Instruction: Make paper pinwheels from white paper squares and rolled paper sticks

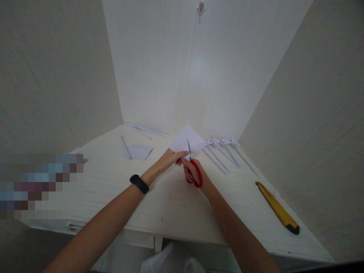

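Observation:
My left hand (176, 154) pinches the near edge of a white sheet of paper (186, 135), which is held up with one corner pointing away from me. In my right hand (191, 170) is a pair of scissors with red handles (199, 174). Their metal blades point away from me and lie over the paper, close to my left thumb. Whether the blades have cut into the sheet I cannot tell. A black band circles my left wrist.
Several paper flowers on rolled stems (224, 146) lie right of the sheet. To the left are a folded paper piece (140, 151), a paper roll (125, 147) and thin paper sticks (150, 129). A yellow box cutter (275, 206) rests near the table's right edge. Walls enclose the table's back and sides.

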`<state>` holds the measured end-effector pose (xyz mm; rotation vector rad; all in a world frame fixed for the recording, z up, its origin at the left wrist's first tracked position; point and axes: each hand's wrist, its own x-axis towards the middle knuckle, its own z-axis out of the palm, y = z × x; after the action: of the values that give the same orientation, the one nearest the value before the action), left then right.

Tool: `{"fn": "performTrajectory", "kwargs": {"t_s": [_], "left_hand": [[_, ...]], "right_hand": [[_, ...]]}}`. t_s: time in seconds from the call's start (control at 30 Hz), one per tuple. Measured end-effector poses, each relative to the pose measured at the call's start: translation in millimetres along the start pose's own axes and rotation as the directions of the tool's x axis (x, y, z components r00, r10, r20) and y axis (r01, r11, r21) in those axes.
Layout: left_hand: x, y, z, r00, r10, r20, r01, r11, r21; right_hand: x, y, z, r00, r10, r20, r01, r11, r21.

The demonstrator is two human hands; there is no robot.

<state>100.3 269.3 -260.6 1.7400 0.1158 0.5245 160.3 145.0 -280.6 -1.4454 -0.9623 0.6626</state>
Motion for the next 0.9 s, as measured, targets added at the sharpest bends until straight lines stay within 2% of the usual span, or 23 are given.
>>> {"fn": "performTrajectory", "kwargs": {"t_s": [0.5, 0.63, 0.77, 0.9], "left_hand": [[-0.3, -3.2, -0.6, 1.000, 0.024, 0.012, -0.024, 0.998, 0.054], [0.6, -4.0, -0.1, 1.000, 0.010, -0.010, -0.009, 0.999, 0.031], [1.5, 0.2, -0.3, 0.990, 0.040, -0.134, -0.053, 0.994, -0.093], [5.5, 3.2, -6.9, 0.943, 0.117, -0.311, -0.176, 0.970, -0.169]], "right_hand": [[-0.8, -0.9, -1.0, 0.998, -0.058, -0.001, 0.058, 0.995, -0.085], [0.3, -3.5, -0.4, 1.000, -0.029, -0.013, 0.028, 0.995, -0.096], [1.0, -3.7, 3.1, 0.997, 0.077, -0.020, -0.079, 0.982, -0.170], [1.3, 4.6, 1.2, 1.000, 0.025, -0.018, -0.028, 0.970, -0.240]]}}
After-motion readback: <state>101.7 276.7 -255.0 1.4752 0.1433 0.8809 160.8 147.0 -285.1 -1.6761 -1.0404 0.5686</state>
